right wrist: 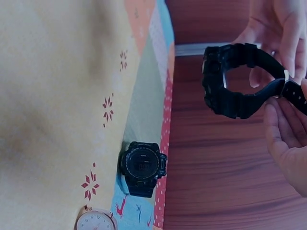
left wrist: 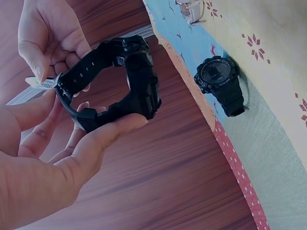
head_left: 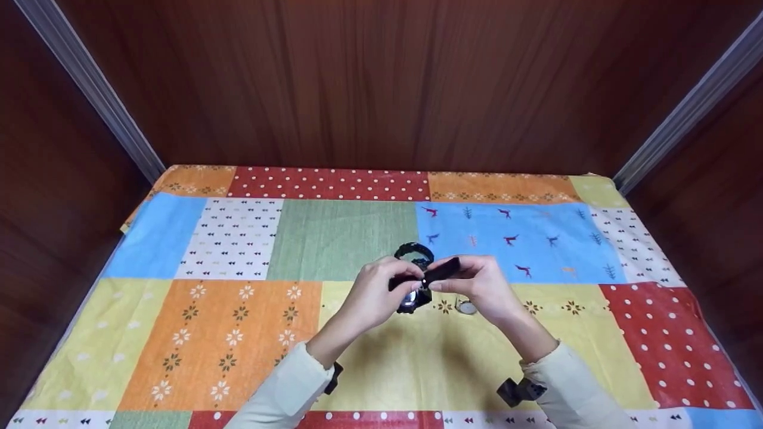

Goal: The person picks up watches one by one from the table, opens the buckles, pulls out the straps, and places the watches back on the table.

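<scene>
Between both hands, a black wristwatch (left wrist: pixel 139 86) is held up with its strap looped into a ring. My left hand (head_left: pixel 371 291) grips the strap near the case, its thumb lying along the band in the left wrist view. The free strap end (head_left: pixel 443 271) is pinched by my right hand (head_left: pixel 484 285). A silvery buckle (right wrist: pixel 286 75) shows where the strap ends meet. Beyond the hands, a second black watch (right wrist: pixel 143 164) lies face up on the tablecloth. Beside my right hand lies a round watch with a pale dial (head_left: pixel 466 307).
A patchwork tablecloth (head_left: pixel 238 333) in bright colours covers the table. Dark wood panels (head_left: pixel 381 83) stand behind it and on both sides, with grey metal strips (head_left: pixel 95 89) at the corners.
</scene>
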